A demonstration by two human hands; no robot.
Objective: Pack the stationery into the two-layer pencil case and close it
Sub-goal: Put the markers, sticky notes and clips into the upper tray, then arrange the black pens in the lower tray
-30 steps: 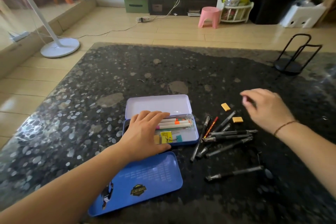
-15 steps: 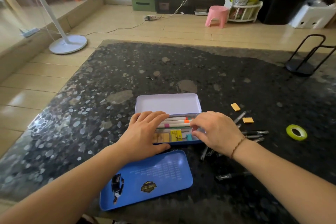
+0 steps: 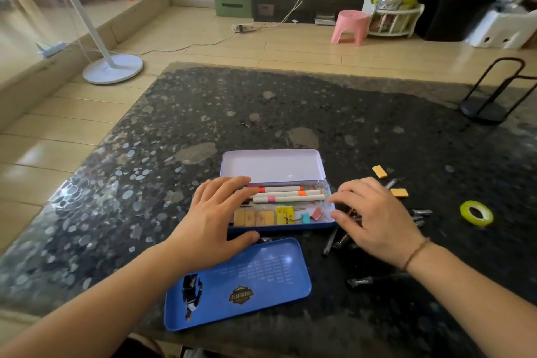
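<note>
While the speckled black table (image 3: 363, 113) fills my view, I see the blue pencil case (image 3: 279, 228) open at its middle, its loose blue lid (image 3: 238, 285) just in front. My left hand (image 3: 212, 221) lies flat on the case's left end, fingers straight; my right hand (image 3: 374, 218), loosely curled, touches its right edge above the pens (image 3: 331, 244), gripping nothing. Three white markers (image 3: 287, 193) lie inside.
</note>
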